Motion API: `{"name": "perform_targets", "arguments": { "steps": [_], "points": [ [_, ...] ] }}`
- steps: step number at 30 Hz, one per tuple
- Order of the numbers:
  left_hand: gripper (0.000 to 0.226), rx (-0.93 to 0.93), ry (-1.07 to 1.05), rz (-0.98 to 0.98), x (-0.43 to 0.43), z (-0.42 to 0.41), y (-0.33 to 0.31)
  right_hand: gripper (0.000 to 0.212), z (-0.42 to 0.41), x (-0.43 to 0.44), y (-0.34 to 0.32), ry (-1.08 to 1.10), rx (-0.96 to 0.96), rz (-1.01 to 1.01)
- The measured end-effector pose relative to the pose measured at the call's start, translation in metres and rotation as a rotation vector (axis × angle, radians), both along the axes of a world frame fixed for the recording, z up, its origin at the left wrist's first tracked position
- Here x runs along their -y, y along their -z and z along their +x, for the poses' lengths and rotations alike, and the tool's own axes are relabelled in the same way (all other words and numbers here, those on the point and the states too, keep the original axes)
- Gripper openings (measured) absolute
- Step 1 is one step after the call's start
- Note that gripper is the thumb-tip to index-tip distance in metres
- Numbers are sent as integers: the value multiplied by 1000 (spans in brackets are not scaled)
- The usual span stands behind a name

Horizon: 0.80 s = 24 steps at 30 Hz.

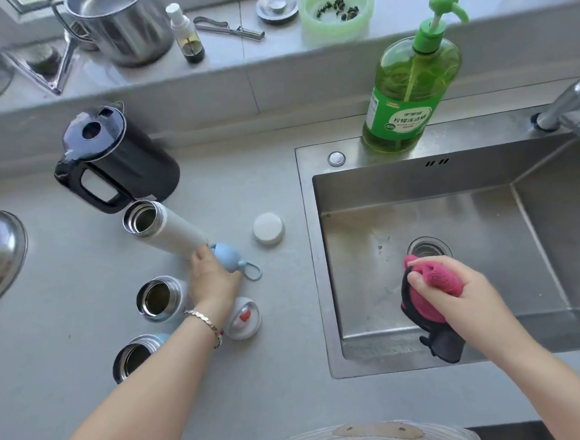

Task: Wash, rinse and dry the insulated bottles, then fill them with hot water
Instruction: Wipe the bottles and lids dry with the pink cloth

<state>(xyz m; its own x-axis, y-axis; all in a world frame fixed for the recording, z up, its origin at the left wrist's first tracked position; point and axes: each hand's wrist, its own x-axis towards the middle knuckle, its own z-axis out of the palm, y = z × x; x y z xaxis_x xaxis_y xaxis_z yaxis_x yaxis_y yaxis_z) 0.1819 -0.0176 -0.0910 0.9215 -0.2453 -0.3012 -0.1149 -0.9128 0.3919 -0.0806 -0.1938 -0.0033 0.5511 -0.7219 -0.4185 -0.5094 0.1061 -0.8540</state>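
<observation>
Bright, soft daylight with pale shadows. The sink (417, 190) shines a little. The edges bend, and the top corners look blurry.

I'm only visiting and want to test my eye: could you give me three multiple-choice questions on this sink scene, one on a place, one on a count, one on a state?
1. Where does the green soap bottle stand? A on the sink's back rim; B in the basin; C on the window ledge.
2. How many insulated bottles stand uncapped on the counter? A two; B three; C five.
3. The right hand is: A open and empty; B gripping a pink cloth; C gripping the kettle.
Answers: 1 A, its base sits on the steel rim; 2 B, three open mouths show; 3 B, its fingers curl round the cloth.
</observation>
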Motion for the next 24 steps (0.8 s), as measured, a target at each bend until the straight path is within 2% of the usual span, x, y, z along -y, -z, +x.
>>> {"name": "perform_targets", "arguments": {
  "steps": [5,7,9,12,16,18,22,24],
  "points": [
    [66,-45,158,185,5,7,-3,10,12,3,7,-25,-34,24],
    [74,62,278,279,12,3,-5,10,18,3,7,-25,-29,47],
    [71,199,429,341,23,-5,-7,11,22,3,7,-28,-17,46],
    [64,193,595,289,47,-8,-6,12,24,8,6,-25,-6,29],
    [69,29,566,291,72,11,7,13,18,14,2,35,-11,35],
    [62,-14,528,268,76,18,14,19,13,15,1,80,-11,31],
    [53,-19,416,146,78,20,14,26,7,15,-1,141,-68,73],
    [55,-65,308,-13,81,12,2,25,4,14,-1,145,-75,99]
  ]
}}
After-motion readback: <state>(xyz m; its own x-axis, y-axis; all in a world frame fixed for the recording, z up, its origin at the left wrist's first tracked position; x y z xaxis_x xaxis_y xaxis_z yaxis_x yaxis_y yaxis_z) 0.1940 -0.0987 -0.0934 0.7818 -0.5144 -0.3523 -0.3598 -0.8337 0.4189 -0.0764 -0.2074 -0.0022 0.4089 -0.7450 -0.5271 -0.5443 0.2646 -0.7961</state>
